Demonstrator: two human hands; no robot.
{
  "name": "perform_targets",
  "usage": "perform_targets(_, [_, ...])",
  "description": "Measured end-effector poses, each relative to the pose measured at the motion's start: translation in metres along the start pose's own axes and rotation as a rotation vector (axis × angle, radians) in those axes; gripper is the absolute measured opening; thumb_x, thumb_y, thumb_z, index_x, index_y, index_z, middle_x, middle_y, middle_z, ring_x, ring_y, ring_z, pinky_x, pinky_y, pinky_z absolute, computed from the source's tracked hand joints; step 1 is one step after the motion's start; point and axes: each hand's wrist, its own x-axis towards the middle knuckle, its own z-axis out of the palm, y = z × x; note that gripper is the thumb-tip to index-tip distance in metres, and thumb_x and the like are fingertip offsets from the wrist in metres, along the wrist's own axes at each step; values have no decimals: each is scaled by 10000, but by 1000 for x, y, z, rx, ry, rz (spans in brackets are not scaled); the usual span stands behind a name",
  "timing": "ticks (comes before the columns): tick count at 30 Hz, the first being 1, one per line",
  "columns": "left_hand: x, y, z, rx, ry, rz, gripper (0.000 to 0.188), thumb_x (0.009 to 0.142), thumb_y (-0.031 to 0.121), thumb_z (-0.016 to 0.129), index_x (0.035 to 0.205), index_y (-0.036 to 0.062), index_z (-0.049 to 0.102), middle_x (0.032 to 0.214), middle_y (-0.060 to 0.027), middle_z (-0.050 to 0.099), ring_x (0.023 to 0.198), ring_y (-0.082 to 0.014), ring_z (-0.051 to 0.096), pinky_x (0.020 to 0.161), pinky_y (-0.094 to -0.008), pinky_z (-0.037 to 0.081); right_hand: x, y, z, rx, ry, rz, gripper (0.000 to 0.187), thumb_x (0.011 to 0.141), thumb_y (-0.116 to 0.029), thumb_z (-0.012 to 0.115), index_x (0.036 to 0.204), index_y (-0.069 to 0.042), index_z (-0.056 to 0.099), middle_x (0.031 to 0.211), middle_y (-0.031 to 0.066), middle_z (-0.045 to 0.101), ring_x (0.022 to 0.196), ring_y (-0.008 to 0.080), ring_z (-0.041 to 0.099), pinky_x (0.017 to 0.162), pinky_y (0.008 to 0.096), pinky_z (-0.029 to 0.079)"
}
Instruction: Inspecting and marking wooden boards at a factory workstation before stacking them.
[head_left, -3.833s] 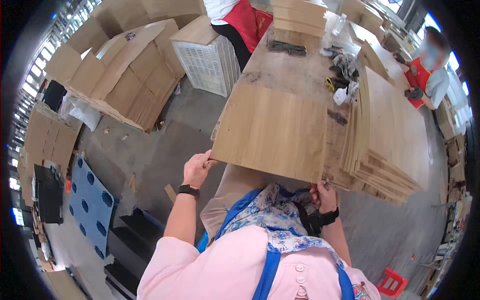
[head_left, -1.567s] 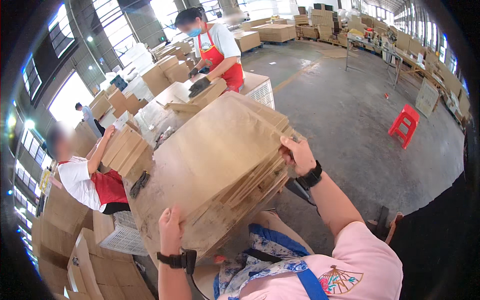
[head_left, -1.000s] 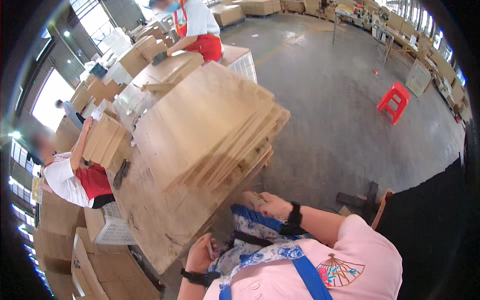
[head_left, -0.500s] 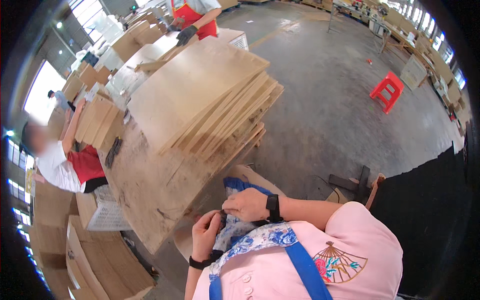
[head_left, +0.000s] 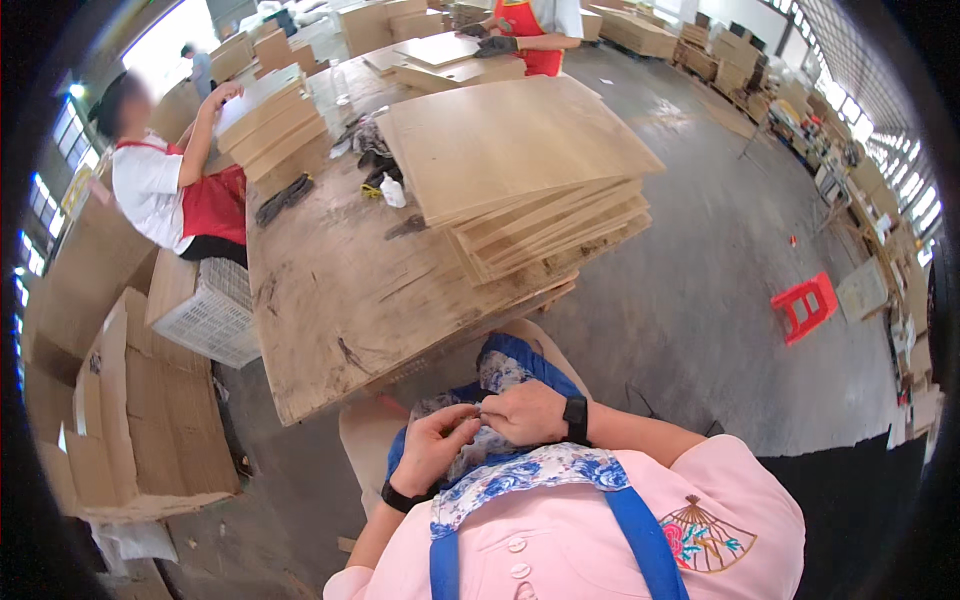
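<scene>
My left hand (head_left: 437, 443) and my right hand (head_left: 525, 412) meet over my lap, in front of a blue-and-white floral apron (head_left: 545, 478). Fingertips of both are pinched together around something small and dark, too small to name. The right fingers are curled, knuckles up; the left thumb presses against its forefinger. Dark bands circle both wrists. Beyond my knees stands a worn wooden table (head_left: 330, 310), its near edge a little ahead of the hands. A stack of thin brown boards (head_left: 520, 140) lies on it, its edges uneven.
At the left a person in a red apron (head_left: 215, 205) sits by a pile of brown boards (head_left: 275, 130). Another person in dark gloves (head_left: 497, 45) handles panels across the table. Also around are a white bottle (head_left: 393, 191), dark gloves (head_left: 284, 199), a white crate (head_left: 215, 315), cardboard (head_left: 160, 420) and a red stool (head_left: 805, 307).
My view has swung, so the table and boards sit further right and the red stool lower. Both hands stay together at my lap. The seated person's arm now reaches over the pile.
</scene>
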Motion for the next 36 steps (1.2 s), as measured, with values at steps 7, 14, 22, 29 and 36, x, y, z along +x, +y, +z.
perform_targets(7, [-2,0,-11,-9,-138,-57,210,854,168,633,936,-24,662,753,-23,643,673,-65,549,608,-205,438,4,-10,-3,-7,-108,-14,199,847,-237,487,782,-68,572,622,195,577,599,383,573,549,480,438])
perform_targets(14, [1,-1,-16,-31,-188,-108,215,851,180,641,927,-19,668,737,-23,649,661,-56,552,580,-203,431,9,-12,-1,-17,-152,-13,198,839,-217,476,787,-48,564,624,200,575,600,394,568,549,495,429])
perform_targets(22, [3,-15,-27,-70,-97,-4,192,852,156,635,931,-16,666,771,-19,647,682,-65,558,584,-210,439,26,-9,6,45,-127,2,222,842,-227,481,804,-32,579,713,201,590,684,383,580,608,465,452])
perform_targets(29, [26,-41,-95,-129,380,-139,293,940,239,467,990,1,631,752,22,568,655,-76,479,617,-216,406,25,39,-6,-198,278,94,345,838,-239,505,1064,22,516,988,226,579,931,393,548,827,432,437])
perform_targets(36, [113,-2,-118,-101,299,226,441,939,245,483,1293,-16,449,1239,-93,519,1089,-159,491,908,-258,391,19,41,12,-128,203,107,326,824,-194,512,1088,-3,511,990,238,572,919,407,551,812,444,444])
